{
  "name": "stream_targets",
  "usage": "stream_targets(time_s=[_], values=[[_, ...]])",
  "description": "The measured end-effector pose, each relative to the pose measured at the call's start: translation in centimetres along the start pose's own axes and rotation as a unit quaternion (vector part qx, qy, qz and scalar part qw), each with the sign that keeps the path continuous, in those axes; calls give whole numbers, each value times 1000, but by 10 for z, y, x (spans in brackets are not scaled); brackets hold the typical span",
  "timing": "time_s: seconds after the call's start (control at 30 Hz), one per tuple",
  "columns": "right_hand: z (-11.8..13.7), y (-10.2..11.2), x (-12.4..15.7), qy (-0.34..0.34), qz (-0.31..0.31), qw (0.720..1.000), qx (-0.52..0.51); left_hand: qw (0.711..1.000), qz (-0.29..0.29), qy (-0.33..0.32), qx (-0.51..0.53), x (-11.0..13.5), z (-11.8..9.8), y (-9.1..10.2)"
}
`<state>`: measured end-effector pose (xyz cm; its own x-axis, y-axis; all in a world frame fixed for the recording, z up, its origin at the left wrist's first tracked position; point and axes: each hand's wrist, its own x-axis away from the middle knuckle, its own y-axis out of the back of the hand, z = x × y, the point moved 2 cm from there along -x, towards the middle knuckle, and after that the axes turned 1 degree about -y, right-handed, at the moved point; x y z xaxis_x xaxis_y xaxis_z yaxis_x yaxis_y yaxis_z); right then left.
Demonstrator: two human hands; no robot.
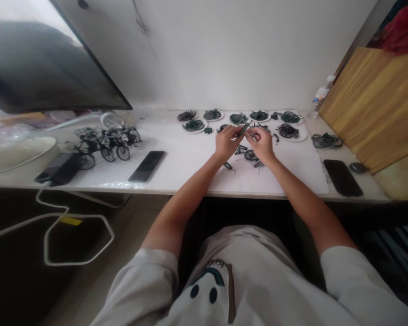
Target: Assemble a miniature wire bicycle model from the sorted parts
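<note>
My left hand [226,141] and my right hand [261,144] meet above the white work sheet, fingertips pinched together. Between them is a small dark green model bicycle part [245,128]; its exact kind is too small to make out. The left fingers grip it, and the right fingertips press at its near end, though whether they hold a second piece is hidden. Below the hands lie a small black wheel [250,155] and a dark frame-like piece [240,149]. Loose small black parts [227,165] and thin metal bits [259,165] lie nearer the front edge.
Several white plates of dark parts line the back, among them one plate [301,134] at right. Assembled model bicycles [105,144] stand at left by a phone [147,166]. Another phone [342,177], a mouse [358,168] and a wooden board [377,108] are at right.
</note>
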<state>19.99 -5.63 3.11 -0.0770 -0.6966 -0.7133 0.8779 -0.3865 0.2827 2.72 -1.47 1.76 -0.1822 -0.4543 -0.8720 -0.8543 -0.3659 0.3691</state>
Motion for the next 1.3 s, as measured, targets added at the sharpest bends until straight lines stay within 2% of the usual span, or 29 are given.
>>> stream_targets(time_s=[0.23, 0.53, 0.73, 0.93, 1.03, 1.13, 1.3], values=[[14, 8, 0, 56, -55, 996, 32, 1000, 16, -10, 0, -2, -6, 0], [8, 6, 0, 43, -53, 996, 63, 999, 39, -7, -20, -2, -6, -2], [-2, 2, -2, 4, -41, 999, 13, 999, 28, -10, -18, -1, -9, -1], [-13, -7, -2, -87, -4, 995, -51, 999, 34, 6, -20, 1, -7, 0], [-13, -7, -3, -109, 9, 991, -76, 999, 35, 10, -18, 1, -7, 1], [-5, -2, -2, -80, -5, 996, -49, 999, 36, 14, -17, 0, -9, 1], [10, 9, -2, 28, -36, 998, 42, 1000, 18, 7, -4, -1, -14, 2]])
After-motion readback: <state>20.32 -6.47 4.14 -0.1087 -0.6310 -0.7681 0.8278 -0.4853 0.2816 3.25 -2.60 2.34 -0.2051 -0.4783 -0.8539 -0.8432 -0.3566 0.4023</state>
